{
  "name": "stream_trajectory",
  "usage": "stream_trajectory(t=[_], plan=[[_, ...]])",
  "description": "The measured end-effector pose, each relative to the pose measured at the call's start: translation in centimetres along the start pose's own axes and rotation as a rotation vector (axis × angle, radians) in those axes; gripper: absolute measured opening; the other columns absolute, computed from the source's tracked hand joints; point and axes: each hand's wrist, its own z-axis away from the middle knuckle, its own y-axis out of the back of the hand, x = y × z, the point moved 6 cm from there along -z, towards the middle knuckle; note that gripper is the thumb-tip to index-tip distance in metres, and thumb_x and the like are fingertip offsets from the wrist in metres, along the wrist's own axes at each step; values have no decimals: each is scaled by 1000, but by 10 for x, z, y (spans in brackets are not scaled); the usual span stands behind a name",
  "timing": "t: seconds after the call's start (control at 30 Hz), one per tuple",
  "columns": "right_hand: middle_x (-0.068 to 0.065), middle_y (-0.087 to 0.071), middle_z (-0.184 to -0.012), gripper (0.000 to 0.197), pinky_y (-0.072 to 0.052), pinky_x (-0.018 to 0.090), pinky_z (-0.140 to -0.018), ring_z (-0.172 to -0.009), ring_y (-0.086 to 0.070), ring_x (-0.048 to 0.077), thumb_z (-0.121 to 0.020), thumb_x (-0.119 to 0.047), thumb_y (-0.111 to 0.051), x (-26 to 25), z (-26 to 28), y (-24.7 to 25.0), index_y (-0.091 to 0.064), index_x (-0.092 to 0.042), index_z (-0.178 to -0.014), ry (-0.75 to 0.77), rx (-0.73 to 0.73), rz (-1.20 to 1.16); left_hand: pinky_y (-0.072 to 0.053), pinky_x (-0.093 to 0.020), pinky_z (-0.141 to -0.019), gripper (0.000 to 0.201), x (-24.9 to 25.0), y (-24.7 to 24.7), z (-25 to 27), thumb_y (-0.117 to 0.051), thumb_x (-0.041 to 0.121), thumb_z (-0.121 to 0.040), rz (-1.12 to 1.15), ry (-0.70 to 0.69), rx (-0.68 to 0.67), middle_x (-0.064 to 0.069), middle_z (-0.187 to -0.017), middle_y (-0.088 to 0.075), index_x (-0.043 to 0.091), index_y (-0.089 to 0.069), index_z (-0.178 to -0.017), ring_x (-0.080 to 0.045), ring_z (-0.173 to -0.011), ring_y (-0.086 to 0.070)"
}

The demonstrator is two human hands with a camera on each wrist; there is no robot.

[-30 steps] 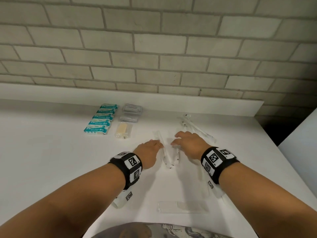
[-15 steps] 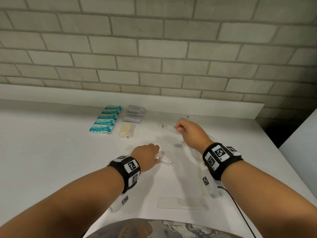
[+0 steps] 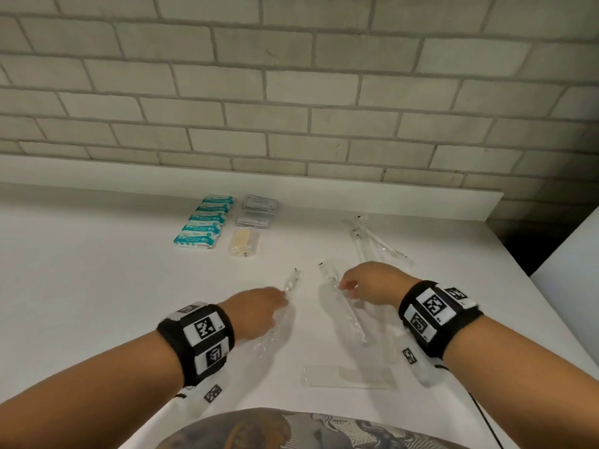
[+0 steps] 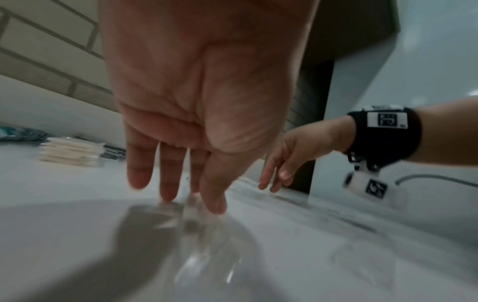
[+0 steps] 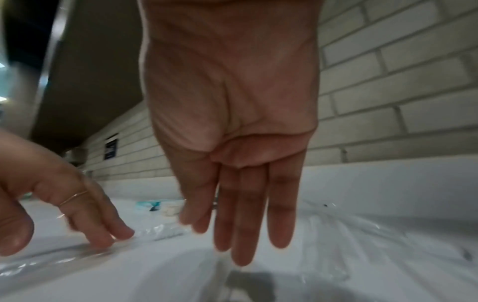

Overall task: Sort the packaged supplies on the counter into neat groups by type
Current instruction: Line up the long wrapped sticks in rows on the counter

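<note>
packaged supplies lie in groups on the white bench (image 3: 97,286). five teal packs (image 3: 204,222) sit in a neat row near the back, touching each other. just beside them are two piles of grey packets (image 3: 257,210), and a clear pack of pale sticks (image 3: 243,242) sits in front of the grey ones. a bunch of long clear wrapped sticks (image 3: 372,243) lies far over on the right side.

the left hand (image 3: 256,311) is flat over one long clear wrapper (image 3: 287,296). its fingers (image 4: 168,175) are straight and spread a little, with the tips touching the wrapper. the right hand (image 3: 372,283) is just beside it, over another long clear wrapper (image 3: 340,303). its fingers (image 5: 248,214) are straight too and point down at the plastic. the two wrappers lie side by side with a small gap between them. neither hand is gripping anything.

a flat clear pack with a comb (image 3: 350,377) lies close to the body, apart from the rest.
</note>
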Motion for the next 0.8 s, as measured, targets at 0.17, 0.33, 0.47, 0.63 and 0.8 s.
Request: stream_trajectory(t=[0.17,0.33,0.47,0.63,0.8], plan=[[0,-65,-110,22,-50,33,-80,-96,-60,23,-89,-17,-51,-25,1,-30,-65,-13,-105,83,-180,266,-8,-35,-121,63,0,-16,-2,-40,18,-100,-176,-120,-138,7,-162,7,18,-7,-154,-16,-149,-5],[-6,-29,-157,61,-33,34,-111,-137,-38,23,-93,-11,-46,-29,-24,-30,-30,-25,-151,53,-119,82,-8,-33,-121,67,-2,-3,-38,-41,19,-100,-70,-66,-113,1,-162,7,14,-2,-154,-17,-149,-6],[-6,-23,-159,71,-27,30,-115,-143,-29,18,-94,-9,-49,-32,-43,-21,-14,-23,-154,57,-73,-51,-24,-33,-117,71,-8,10,-69,-46,18,-98,4,-53,-79,2,-161,9,14,-1,-154,-20,-147,-20],[-6,-33,-156,75,-35,28,-111,-138,-39,17,-91,-4,-48,-32,-78,-6,-13,-26,-154,2,2,-303,-30,-33,-114,72,-20,29,-107,-47,17,-98,79,-34,-37,-1,-161,11,11,-3,-154,-22,-143,-29],[6,-61,-103,70,-46,28,-74,-88,-59,22,-92,-2,-40,-40,-121,16,-16,-26,-152,14,54,-338,-37,-34,-110,73,-31,51,-140,-40,1,-95,132,-23,-18,-2,-161,11,16,0,-154,-25,-139,-37]])
